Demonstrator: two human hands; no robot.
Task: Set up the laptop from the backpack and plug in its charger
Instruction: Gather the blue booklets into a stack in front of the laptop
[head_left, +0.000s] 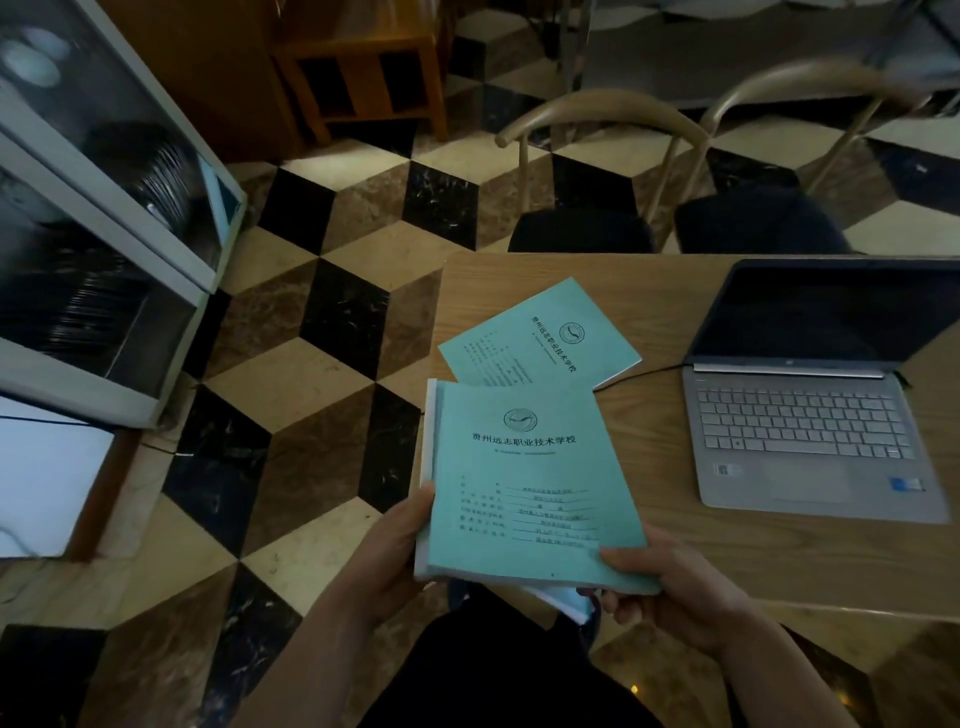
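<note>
1. Laptop (810, 395) stands open on the wooden surface (675, 493), at the right, its screen dark and its silver keyboard facing the person.
2. Left hand (395, 551) has its grip on the spine edge of a teal booklet (524, 478), thumb lying against the cover's left side.
3. Right hand (670, 582) takes the same booklet at its lower right corner, thumb on top and fingers curled underneath; more pages or thin booklets (566, 603) hang below it, too hidden to tell apart.
4. Held booklet is raised over the surface's near left corner, cover up, printed text upright.
5. Second teal booklet (540, 332) lies flat on the surface just beyond, turned at an angle, left of the laptop.
6. Dark cable (654, 370) runs from the laptop's left side toward that second booklet.
7. Two chairs (597, 171) stand at the surface's far edge on a patterned tile floor (322, 332).
</note>
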